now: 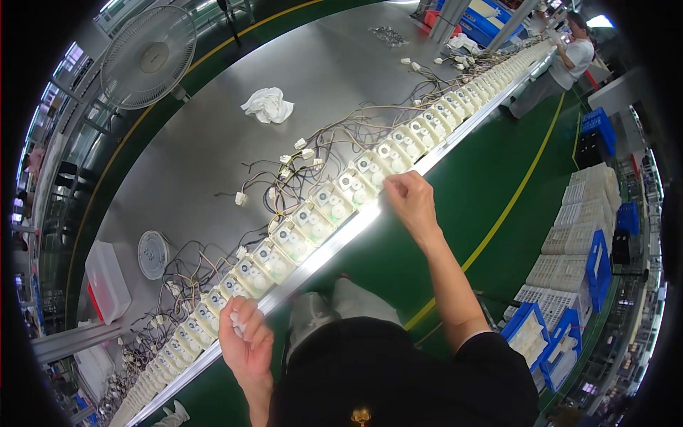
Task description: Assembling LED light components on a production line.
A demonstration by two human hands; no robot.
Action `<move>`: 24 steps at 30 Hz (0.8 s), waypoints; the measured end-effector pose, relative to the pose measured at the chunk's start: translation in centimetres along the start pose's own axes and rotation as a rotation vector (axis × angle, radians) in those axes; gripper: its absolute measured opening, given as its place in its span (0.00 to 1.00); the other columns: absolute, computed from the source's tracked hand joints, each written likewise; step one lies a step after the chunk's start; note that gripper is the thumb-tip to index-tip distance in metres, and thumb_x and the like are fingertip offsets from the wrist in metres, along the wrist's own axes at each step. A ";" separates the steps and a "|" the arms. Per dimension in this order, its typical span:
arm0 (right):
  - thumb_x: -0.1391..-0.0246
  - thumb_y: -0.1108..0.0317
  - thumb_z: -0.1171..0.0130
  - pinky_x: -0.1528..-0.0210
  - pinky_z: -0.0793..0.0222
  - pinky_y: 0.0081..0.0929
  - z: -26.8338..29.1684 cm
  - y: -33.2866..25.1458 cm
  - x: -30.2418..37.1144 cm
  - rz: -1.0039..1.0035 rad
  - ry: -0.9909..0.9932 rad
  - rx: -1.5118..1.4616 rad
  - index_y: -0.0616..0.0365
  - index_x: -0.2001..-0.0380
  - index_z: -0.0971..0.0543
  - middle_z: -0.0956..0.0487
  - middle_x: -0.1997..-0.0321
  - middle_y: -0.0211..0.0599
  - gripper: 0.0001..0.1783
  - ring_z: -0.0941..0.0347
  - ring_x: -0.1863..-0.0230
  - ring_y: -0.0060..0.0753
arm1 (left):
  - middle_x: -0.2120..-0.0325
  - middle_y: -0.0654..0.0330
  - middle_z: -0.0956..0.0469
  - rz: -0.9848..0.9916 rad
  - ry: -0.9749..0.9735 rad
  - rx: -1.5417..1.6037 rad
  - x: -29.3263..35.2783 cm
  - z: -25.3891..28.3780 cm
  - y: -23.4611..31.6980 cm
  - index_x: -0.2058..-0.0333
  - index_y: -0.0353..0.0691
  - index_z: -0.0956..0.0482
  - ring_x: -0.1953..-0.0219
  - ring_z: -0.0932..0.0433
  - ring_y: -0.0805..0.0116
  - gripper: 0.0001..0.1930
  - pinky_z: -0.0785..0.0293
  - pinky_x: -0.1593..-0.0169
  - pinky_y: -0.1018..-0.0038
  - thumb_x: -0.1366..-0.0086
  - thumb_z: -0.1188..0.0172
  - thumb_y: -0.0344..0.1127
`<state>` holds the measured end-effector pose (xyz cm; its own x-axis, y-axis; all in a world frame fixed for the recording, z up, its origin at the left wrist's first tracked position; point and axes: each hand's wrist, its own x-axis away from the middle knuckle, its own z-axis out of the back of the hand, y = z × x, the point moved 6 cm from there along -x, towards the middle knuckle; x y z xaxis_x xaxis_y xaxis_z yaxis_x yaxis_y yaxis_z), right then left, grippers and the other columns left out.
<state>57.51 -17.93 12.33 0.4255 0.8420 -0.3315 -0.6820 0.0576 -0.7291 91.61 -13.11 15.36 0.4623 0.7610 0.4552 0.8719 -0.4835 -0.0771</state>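
Observation:
A long row of cream plastic housings (292, 241) runs diagonally along the metal bench edge, each holding white round gear-like parts and a dark-centred round piece. My left hand (247, 341) is in front of the row at the lower left, its fingers curled around small white parts (237, 322) whose exact shape I cannot make out. Farther up the row, my right hand (415, 206) has thumb and fingertips pinched together at the near side of one housing (373, 169). Whatever sits between those fingertips is hidden.
Wires with white connectors (307, 154) trail behind the housings. On the grey bench (213, 164) lie a crumpled white cloth (267, 105), a round white disc (153, 255) and a translucent bin (108, 281). A fan (149, 57) stands beyond. Crates (528, 334) stack at right; another person (569, 60) stands far right.

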 end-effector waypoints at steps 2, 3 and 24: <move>0.55 0.70 0.38 0.73 0.32 0.27 -0.3 -0.1 -0.3 -0.012 -0.026 0.035 0.63 0.73 0.19 0.25 0.78 0.42 0.07 0.28 0.78 0.33 | 0.79 0.65 0.40 -0.011 0.008 0.002 0.2 0.0 0.1 0.71 0.40 0.37 0.86 0.47 0.78 0.11 0.50 0.86 0.81 0.31 0.62 0.37; 0.55 0.69 0.37 0.72 0.30 0.29 -0.5 0.0 -0.4 -0.025 -0.048 0.073 0.63 0.74 0.19 0.25 0.77 0.42 0.07 0.26 0.77 0.35 | 0.79 0.65 0.40 -0.013 0.009 0.004 0.3 -0.1 0.1 0.71 0.40 0.37 0.86 0.47 0.78 0.11 0.50 0.86 0.81 0.31 0.62 0.37; 0.58 0.69 0.36 0.69 0.28 0.30 -0.9 0.4 -1.0 -0.099 -0.071 0.070 0.63 0.73 0.18 0.23 0.75 0.45 0.08 0.24 0.75 0.37 | 0.80 0.65 0.40 -0.052 0.039 0.029 0.5 0.0 0.6 0.71 0.40 0.37 0.87 0.48 0.78 0.10 0.52 0.87 0.81 0.32 0.62 0.36</move>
<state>57.34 -19.27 11.82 0.4510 0.8663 -0.2149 -0.6796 0.1773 -0.7118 92.35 -13.06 15.54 0.4100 0.7673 0.4931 0.8992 -0.4307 -0.0774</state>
